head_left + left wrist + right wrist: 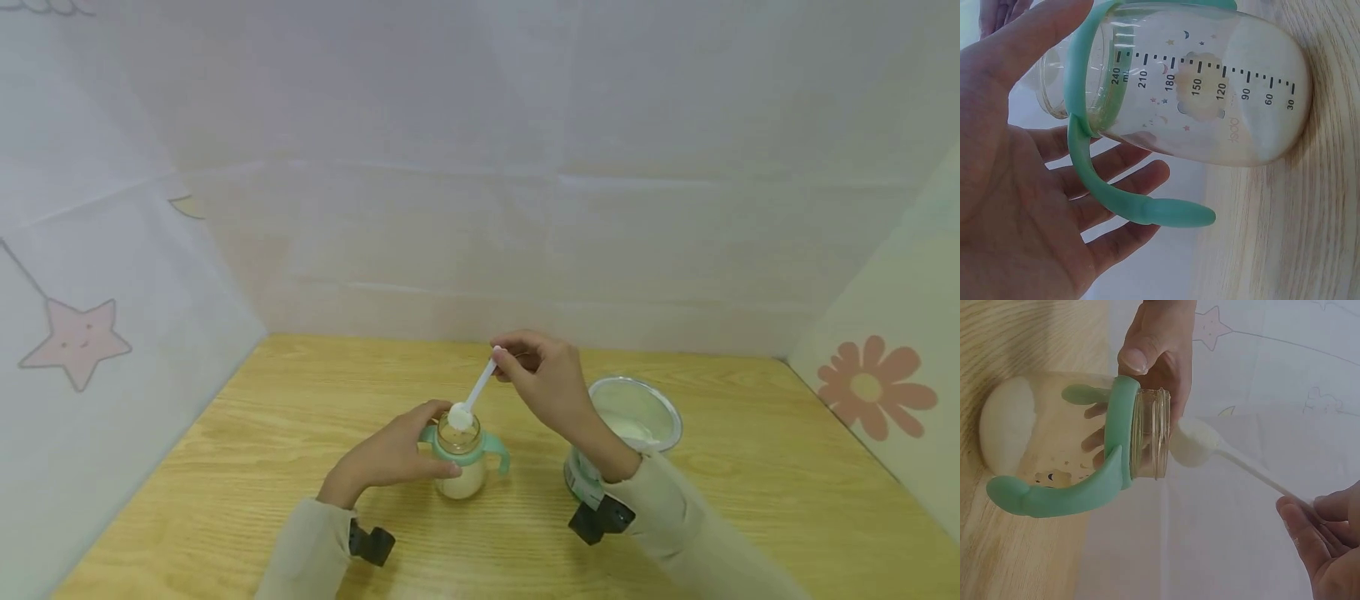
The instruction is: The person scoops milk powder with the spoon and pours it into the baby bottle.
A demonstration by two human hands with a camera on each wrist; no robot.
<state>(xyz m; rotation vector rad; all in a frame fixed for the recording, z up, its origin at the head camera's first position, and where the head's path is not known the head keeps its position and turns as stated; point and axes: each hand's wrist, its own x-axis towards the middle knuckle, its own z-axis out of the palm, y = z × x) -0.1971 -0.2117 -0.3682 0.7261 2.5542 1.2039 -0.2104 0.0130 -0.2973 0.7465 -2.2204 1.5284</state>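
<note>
A clear baby bottle [463, 482] with a mint-green two-handled collar [1121, 434] stands upright and uncapped on the table. White contents [1272, 94] fill its lower part; the left wrist view shows printed volume marks. My left hand [393, 450] holds the bottle around its collar, thumb on the near side and fingers behind. Between thumb and fingertips, my right hand [551, 383] pinches the handle end of a white scoop [480, 388]. The scoop's bowl, heaped with white powder [1193, 442], hangs right at the bottle's open mouth [1159, 433], tilted down from the handle.
To the right, partly behind the right forearm, stands an open can [670, 408] with white powder inside. The wooden table [247, 433] meets pale printed sheets [480, 233] at the back and sides. Each wrist bears a black camera [600, 518].
</note>
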